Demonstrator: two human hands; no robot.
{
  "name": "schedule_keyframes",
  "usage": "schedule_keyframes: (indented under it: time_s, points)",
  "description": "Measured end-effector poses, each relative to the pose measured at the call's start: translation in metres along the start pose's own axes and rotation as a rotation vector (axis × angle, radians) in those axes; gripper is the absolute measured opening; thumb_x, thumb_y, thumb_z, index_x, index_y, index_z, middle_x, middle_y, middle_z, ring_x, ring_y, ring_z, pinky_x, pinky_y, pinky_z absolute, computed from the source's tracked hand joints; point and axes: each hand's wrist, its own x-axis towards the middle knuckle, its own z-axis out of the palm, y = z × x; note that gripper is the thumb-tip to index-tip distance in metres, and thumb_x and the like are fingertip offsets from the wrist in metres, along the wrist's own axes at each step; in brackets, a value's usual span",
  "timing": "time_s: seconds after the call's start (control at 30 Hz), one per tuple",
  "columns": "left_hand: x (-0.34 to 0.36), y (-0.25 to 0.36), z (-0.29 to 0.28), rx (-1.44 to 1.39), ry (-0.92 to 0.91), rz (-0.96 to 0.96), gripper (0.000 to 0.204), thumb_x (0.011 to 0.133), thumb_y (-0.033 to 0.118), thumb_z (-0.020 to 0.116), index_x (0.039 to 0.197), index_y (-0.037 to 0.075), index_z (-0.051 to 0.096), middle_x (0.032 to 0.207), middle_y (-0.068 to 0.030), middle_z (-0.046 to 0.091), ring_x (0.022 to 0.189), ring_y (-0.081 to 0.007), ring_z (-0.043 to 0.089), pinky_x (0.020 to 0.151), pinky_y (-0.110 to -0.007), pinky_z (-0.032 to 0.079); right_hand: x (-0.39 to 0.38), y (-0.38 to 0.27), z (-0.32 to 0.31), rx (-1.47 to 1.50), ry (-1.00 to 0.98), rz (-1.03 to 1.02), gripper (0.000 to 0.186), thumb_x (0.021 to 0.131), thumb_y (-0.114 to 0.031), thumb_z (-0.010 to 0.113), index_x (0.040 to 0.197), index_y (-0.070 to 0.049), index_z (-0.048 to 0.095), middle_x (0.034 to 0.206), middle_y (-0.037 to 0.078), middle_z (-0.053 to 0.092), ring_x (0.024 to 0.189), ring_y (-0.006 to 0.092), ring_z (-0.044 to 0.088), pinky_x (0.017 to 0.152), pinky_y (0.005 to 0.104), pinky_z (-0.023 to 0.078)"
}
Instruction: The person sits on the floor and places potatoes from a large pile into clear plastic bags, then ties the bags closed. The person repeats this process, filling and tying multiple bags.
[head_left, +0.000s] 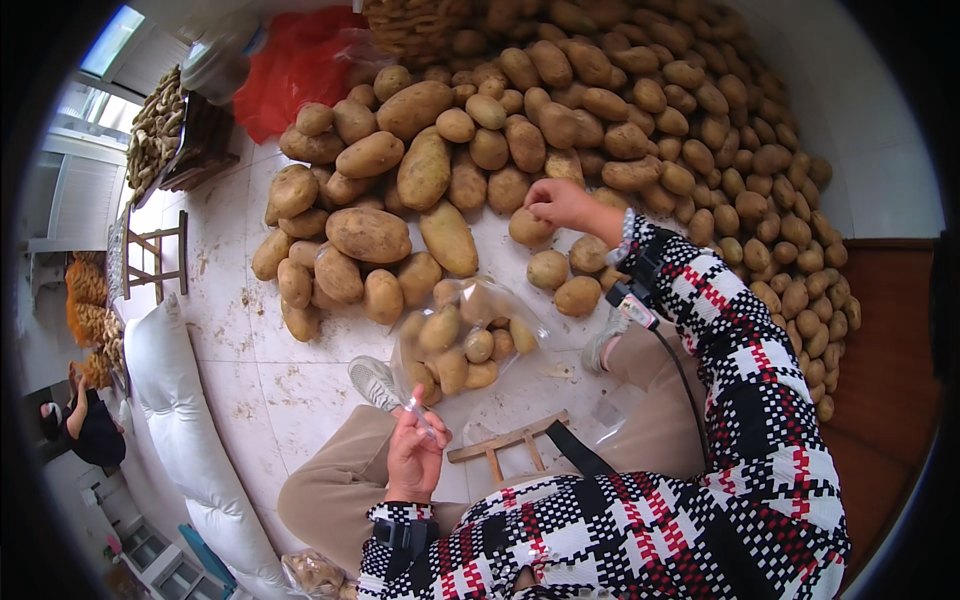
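My right hand grips a potato at the near edge of the large potato pile. A few loose potatoes lie on the tiles just below it. My left hand is closed on the top of a clear plastic bag, which holds several potatoes and rests on the floor between my feet. A small wooden frame with a dark strap lies under me, partly hidden by my checked jacket.
A red mesh heap is behind the pile. At left are a wooden rack, a long white cushion, a box of peanut-like produce and another person. Potatoes continue along the right beside a brown board.
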Motion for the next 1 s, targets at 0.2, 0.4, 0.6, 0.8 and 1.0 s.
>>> schedule_keyframes:
  time_s: [0.2,0.4,0.6,0.8,1.0]
  points:
    - [0.012,0.005,-0.004,0.21,0.191,-0.033,0.051,0.077,0.004,0.05,0.126,-0.003,0.035,0.081,-0.0094,0.057,0.074,-0.0169,0.055,0.076,-0.028,0.043,0.012,0.012,-0.024,-0.13,-0.055,0.067,0.008,0.076,-0.007,0.056,0.081,0.0,0.056,0.068,0.004,0.058,0.056,0.0105,0.055,0.049,0.0243,0.046]
    - [0.023,0.019,-0.014,0.336,0.394,-0.11,0.02,0.082,0.008,0.051,0.101,0.0,0.053,0.076,-0.0059,0.06,0.077,-0.0159,0.057,0.076,-0.027,0.043,-0.028,0.021,0.013,-0.18,-0.346,0.145,0.027,0.073,-0.025,0.064,0.088,-0.004,0.06,0.074,0.008,0.063,0.064,0.0162,0.059,0.057,0.0313,0.047]
    - [0.052,0.054,-0.016,1.178,0.363,-0.163,0.012,0.081,0.009,0.056,0.089,0.001,0.058,0.079,-0.0039,0.061,0.073,-0.0115,0.055,0.07,-0.023,0.043,-0.085,0.015,0.037,-0.423,-0.658,0.003,0.037,0.074,-0.034,0.064,0.093,-0.003,0.06,0.086,0.013,0.064,0.077,0.0252,0.06,0.068,0.0353,0.048]
    - [0.137,0.115,0.039,1.236,0.198,0.194,0.021,0.081,0.01,0.056,0.098,-0.001,0.055,0.084,-0.0044,0.058,0.074,-0.0118,0.053,0.07,-0.022,0.042,-0.132,-0.048,-0.029,-0.407,-0.408,-0.093,0.032,0.078,-0.024,0.06,0.099,0.0,0.056,0.087,0.012,0.063,0.077,0.0223,0.061,0.069,0.0322,0.048]
    - [0.217,0.117,0.123,0.947,0.006,0.137,0.023,0.083,0.012,0.053,0.104,0.001,0.053,0.086,-0.0029,0.058,0.077,-0.0099,0.056,0.066,-0.022,0.043,-0.192,-0.092,-0.065,-0.045,-0.124,0.018,0.024,0.078,-0.011,0.059,0.098,0.002,0.055,0.082,0.009,0.061,0.076,0.0155,0.059,0.068,0.027,0.047]
